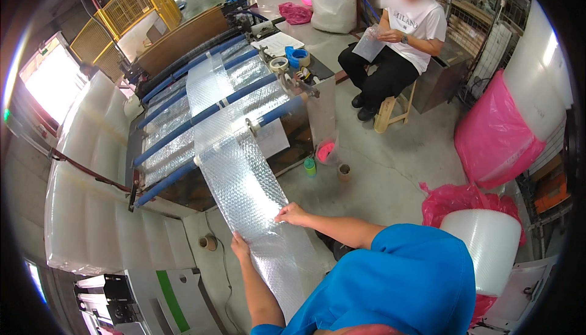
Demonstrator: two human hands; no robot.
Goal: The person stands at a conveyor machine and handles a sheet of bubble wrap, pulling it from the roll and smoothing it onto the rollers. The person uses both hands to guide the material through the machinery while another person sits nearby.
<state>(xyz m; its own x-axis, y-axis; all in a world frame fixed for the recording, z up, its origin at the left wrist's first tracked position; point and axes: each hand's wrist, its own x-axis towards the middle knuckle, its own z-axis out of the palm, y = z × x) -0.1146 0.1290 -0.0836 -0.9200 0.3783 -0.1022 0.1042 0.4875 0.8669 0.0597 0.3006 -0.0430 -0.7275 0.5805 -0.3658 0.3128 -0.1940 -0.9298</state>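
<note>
1. Strip [235, 164] – clear bubble wrap; runs down from the frame [135, 194] over blue rollers [168, 146], past both hands, toward the wearer's body.
2. Left hand [240, 246]: closed on the strip's left edge. Fingers partly hidden, so the exact grip cannot be told.
3. Right hand [292, 214]: pinching the right edge, thumb against fingers, a little farther from the body than the left.
4. Reason, as judged: one hand per edge keeps the strip spread and stops it twisting. The rollers seem to carry its upper length clear of the floor [381, 167].
5. Tape rolls [279, 64] sit on the frame's near right corner, probably for easy reach.
6. Large wrap roll [479, 246] stands right of the wearer, pink film [441, 204] around it – likely a cover against dirt.
7. Co-worker [410, 39] on a low stool [392, 115], well apart, holding a clear sheet [368, 47] over the lap.
</note>
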